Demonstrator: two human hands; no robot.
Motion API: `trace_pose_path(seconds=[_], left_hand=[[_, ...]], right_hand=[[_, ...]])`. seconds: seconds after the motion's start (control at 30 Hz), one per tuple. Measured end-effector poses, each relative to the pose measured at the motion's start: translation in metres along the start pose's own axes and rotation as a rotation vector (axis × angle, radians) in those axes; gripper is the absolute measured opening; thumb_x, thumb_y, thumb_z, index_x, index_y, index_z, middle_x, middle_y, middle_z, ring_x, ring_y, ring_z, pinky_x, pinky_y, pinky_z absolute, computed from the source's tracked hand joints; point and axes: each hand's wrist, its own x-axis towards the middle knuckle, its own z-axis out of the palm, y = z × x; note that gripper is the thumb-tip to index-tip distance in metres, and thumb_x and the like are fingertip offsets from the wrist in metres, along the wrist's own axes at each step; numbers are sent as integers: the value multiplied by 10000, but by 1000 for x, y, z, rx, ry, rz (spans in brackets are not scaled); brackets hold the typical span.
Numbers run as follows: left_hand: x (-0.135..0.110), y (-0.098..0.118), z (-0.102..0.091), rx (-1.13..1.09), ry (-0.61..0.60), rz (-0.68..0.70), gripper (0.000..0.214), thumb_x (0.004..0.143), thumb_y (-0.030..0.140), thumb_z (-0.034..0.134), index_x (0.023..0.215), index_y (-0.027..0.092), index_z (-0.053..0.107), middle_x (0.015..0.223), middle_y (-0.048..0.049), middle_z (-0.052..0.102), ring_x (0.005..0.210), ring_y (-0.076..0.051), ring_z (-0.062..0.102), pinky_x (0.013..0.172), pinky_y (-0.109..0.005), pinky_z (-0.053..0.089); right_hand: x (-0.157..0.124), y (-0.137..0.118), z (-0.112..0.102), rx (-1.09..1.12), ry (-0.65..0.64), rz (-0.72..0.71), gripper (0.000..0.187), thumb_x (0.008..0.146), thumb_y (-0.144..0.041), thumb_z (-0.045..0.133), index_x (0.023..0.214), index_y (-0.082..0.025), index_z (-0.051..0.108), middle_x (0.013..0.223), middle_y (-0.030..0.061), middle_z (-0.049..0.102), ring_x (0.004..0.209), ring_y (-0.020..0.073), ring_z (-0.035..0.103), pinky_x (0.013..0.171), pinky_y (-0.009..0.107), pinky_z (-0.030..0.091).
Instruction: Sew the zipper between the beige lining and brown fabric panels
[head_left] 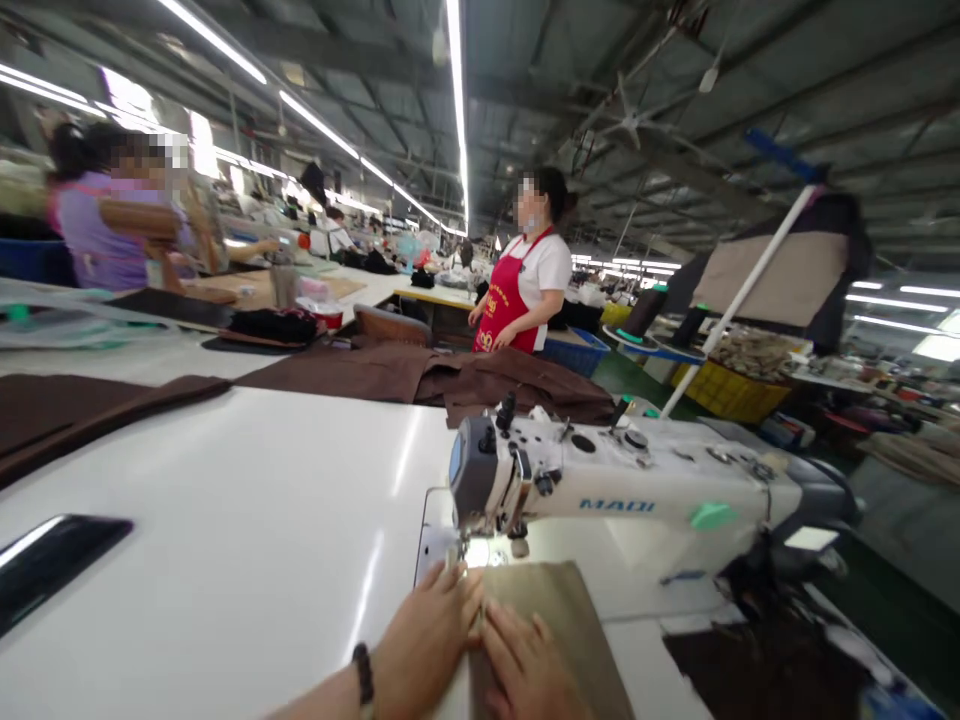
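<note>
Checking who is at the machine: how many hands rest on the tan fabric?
2: the left hand and the right hand lie flat, side by side, on the tan fabric before the sewing machine.

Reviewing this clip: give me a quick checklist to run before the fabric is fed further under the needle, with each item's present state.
1. Both hands flat on the fabric: ok; left hand and right hand press it side by side.
2. Fabric edge at the presser foot: ok, the front edge lies just below it.
3. Fingers away from the needle: cannot tell; left fingertips are close to it.
4. Work light on: ok, the needle area glows.
5. Table left of the sewing machine free for feeding: ok.
6. Thread loaded: cannot tell.
</note>
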Motion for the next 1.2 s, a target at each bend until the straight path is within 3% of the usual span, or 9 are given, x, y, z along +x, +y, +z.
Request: trace_pose_path(seconds=[0.1, 0.27, 0.57, 0.73, 0.83, 1.03, 1.2], left_hand=[[0, 5, -16, -59, -54, -38, 279, 875, 299, 486, 1137, 205, 506, 1248, -6, 510, 1164, -188, 452, 1008, -366, 326], [1, 8, -26, -46, -82, -10, 322, 879, 315, 471, 1161, 161, 483, 1248, -32, 493, 1167, -200, 426, 1017, -361, 296], [3, 9, -31, -64, -122, -31, 313, 877, 328, 471, 1141, 161, 490, 1229, -32, 494, 1150, -200, 425, 1006, -353, 297], [4, 4, -32, -147, -154, 18, 375, 883, 345, 459, 1221, 184, 428, 1271, -19, 469, 1168, -177, 417, 1022, -333, 283], [3, 4, -32, -149, -134, 14, 436, 877, 341, 475, 1278, 202, 373, 1299, -18, 450, 1198, -179, 396, 1022, -343, 285], [1, 2, -35, -64, -169, -59, 366, 846, 381, 517, 1125, 145, 527, 1144, -60, 542, 1136, -200, 454, 1029, -369, 314], [-1, -2, -30, 1, -124, -127, 387, 863, 376, 483, 1123, 96, 544, 1202, -112, 521, 1194, -247, 429, 1041, -413, 316]], right_hand=[[2, -9, -5, 21, -132, 139, 432, 911, -305, 386, 1338, -239, 374, 1403, 35, 339, 1253, 239, 368, 1018, 483, 354], [6, -13, -18, 79, -165, 151, 410, 909, -274, 405, 1311, -191, 402, 1398, 45, 355, 1237, 227, 362, 1035, 469, 315], [9, -11, -17, 127, -137, 187, 462, 863, -265, 490, 1309, -192, 397, 1360, 44, 408, 1191, 214, 381, 1023, 449, 318], [8, -8, -15, 101, -192, 198, 493, 865, -228, 439, 1348, -222, 341, 1448, 38, 251, 1334, 230, 195, 1074, 571, 170], [7, -7, -14, 78, -234, 170, 500, 881, -214, 376, 1374, -202, 292, 1462, 26, 205, 1352, 227, 147, 1070, 589, 154], [17, -13, -15, 70, -279, 184, 509, 875, -185, 349, 1378, -140, 285, 1458, 46, 205, 1353, 236, 147, 1074, 583, 151], [34, -14, -18, 75, -320, 188, 500, 873, -182, 369, 1367, -128, 313, 1459, 76, 191, 1349, 256, 160, 1071, 580, 161]])
